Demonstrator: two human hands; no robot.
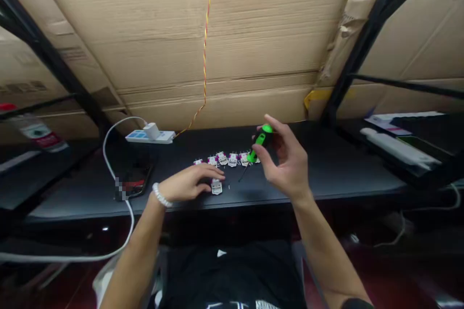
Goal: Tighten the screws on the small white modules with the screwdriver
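Note:
My right hand (286, 159) is raised above the black table (344, 169) and grips a screwdriver (258, 144) with a green and black handle, its thin shaft slanting down to the left. My left hand (190, 183) rests on the table with a white bead bracelet at the wrist, its fingers curled against a small white part (216, 187). A row of several similar small white and purple parts (226, 159) lies just behind it. A tiny screw (229, 187) lies beside the held part.
A white power strip (149, 136) with a charger and white cable sits at the back left. A phone (132, 181) lies left of my left hand. Cardboard walls and black frame bars stand behind. A white device (397, 147) lies on the right shelf.

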